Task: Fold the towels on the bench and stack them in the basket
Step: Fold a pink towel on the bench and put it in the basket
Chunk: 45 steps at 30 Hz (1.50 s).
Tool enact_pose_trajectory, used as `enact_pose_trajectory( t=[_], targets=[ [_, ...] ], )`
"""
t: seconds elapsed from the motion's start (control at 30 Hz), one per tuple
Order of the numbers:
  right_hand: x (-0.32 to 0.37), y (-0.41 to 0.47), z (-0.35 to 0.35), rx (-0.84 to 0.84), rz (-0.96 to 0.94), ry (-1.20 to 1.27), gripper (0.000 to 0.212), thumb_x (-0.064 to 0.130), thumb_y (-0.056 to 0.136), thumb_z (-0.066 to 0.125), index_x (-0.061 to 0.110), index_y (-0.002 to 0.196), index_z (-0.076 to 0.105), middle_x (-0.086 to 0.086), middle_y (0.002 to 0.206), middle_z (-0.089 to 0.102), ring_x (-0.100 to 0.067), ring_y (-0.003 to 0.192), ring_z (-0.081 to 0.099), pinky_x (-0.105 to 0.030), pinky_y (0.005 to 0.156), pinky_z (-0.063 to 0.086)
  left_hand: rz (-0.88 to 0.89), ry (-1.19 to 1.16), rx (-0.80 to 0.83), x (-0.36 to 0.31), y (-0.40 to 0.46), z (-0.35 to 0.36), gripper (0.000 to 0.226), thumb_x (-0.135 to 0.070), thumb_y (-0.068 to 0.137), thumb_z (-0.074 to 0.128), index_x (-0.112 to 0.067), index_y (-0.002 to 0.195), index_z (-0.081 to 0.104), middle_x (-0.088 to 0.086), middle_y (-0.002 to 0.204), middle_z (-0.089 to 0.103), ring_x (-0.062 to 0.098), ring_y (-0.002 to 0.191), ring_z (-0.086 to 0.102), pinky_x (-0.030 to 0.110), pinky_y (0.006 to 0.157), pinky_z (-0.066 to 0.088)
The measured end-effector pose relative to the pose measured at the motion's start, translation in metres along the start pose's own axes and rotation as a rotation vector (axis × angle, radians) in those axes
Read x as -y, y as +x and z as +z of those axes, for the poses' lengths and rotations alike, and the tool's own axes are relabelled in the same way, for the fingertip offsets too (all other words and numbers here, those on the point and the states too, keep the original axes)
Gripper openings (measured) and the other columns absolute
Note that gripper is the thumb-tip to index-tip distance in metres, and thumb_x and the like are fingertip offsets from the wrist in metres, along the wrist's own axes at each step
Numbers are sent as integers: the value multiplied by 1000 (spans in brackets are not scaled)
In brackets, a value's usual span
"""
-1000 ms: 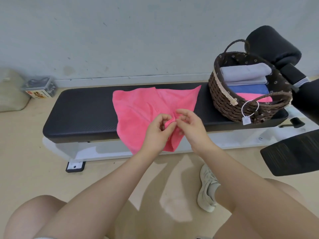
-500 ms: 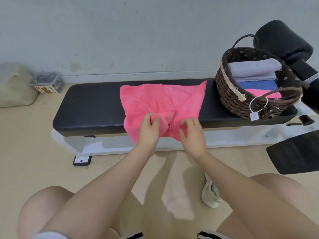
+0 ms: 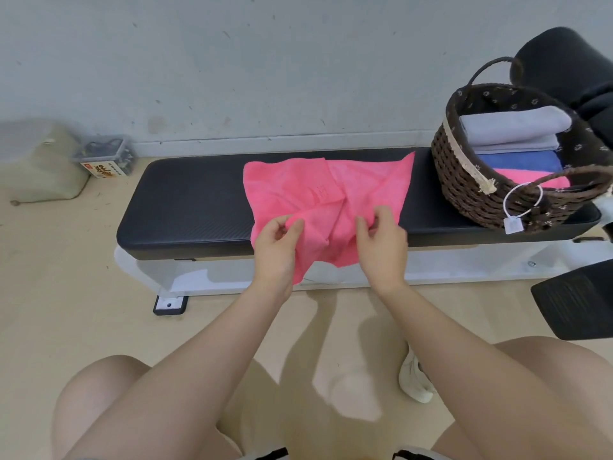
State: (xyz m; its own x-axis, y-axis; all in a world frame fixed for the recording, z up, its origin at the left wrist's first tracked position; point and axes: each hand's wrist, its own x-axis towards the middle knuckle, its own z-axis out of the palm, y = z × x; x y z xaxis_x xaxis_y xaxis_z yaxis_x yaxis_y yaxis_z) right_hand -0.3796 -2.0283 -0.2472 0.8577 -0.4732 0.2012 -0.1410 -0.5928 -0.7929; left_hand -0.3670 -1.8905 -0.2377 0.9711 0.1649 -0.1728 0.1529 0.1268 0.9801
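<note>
Done: grey, blue and pink folded towels lie in the basket point(image 3: 464, 190) at far right.
Left: pink towel point(image 3: 318, 197) unfolded on the bench point(image 3: 185, 207).
Hands: left hand point(image 3: 277, 247) and right hand point(image 3: 383, 240) apart, each pinching the towel's near edge.

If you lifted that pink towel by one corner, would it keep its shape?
Probably not. The pink towel creases and bunches where the left hand and right hand pinch it, and its near edge droops off the bench, so it looks floppy and light.

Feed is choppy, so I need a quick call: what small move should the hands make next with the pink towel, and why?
Probably draw the left hand and right hand apart to flatten the rumpled pink towel. Its near edge is bunched between them and hangs off the black padded bench, so it is not ready to fold.
</note>
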Motion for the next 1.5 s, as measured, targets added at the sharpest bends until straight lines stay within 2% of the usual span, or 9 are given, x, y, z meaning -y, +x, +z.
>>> enact_pose_trajectory(
  t=[0.13,0.33,0.47,0.57,0.77,0.97,1.17,1.37,1.5],
  targets=[
    [34,-5,-20,3,-115,161,3,19,88,59,19,86,56,11,58,48,-11,56,46,-33,63,42,151,57,73,-11,-9,15,12,-9,87,62,-20,87,66,-10,76,63,-1,69,55,16,71,47],
    [45,-13,-20,134,-174,-138,12,23,90,53,15,91,61,2,86,58,-15,74,49,-29,62,35,94,-64,124,-19,-21,26,24,0,87,59,-22,87,70,-16,77,71,-4,75,65,14,75,52],
    [48,-15,-22,153,-228,-213,23,23,94,47,15,105,66,-3,103,61,-22,88,57,-29,63,36,59,-58,59,-17,-23,26,20,-4,85,64,-23,83,71,-4,84,71,14,86,66,33,88,53],
    [49,-16,-22,189,-260,-213,29,19,96,44,13,115,64,-6,110,61,-25,97,58,-32,70,41,55,-49,-3,-16,-23,27,21,-8,84,66,-27,76,64,-3,72,66,15,73,60,39,82,52],
    [48,-18,-23,179,-186,-168,13,23,92,52,14,101,57,1,95,65,-21,87,59,-31,64,40,120,-19,-24,-16,-20,29,19,-8,86,62,-23,75,57,-1,67,58,10,65,50,24,64,44],
    [57,-19,-21,154,-210,-138,14,21,93,50,15,99,61,2,98,65,-17,87,59,-29,65,37,84,-63,26,-16,-23,30,25,2,86,58,-18,72,61,-8,62,67,6,61,61,27,67,51],
    [56,-17,-19,145,-149,-141,15,22,93,49,16,96,62,1,93,67,-18,86,60,-27,64,35,35,-175,93,-13,-26,30,15,-1,92,52,-9,98,64,-11,68,71,0,67,67,17,70,54],
    [49,-21,-16,200,-230,-91,29,8,91,43,9,111,65,-9,106,69,-25,99,62,-34,83,47,18,-135,104,-15,-26,29,19,-4,93,51,-12,92,68,-5,77,68,-3,66,63,12,66,51],
    [46,-21,-19,370,-30,312,45,-10,77,40,11,104,69,-4,89,69,-19,83,63,-30,78,51,-10,-131,125,-17,-24,25,10,-7,93,53,-6,93,64,-3,71,67,-1,58,63,13,57,50]
  ],
)
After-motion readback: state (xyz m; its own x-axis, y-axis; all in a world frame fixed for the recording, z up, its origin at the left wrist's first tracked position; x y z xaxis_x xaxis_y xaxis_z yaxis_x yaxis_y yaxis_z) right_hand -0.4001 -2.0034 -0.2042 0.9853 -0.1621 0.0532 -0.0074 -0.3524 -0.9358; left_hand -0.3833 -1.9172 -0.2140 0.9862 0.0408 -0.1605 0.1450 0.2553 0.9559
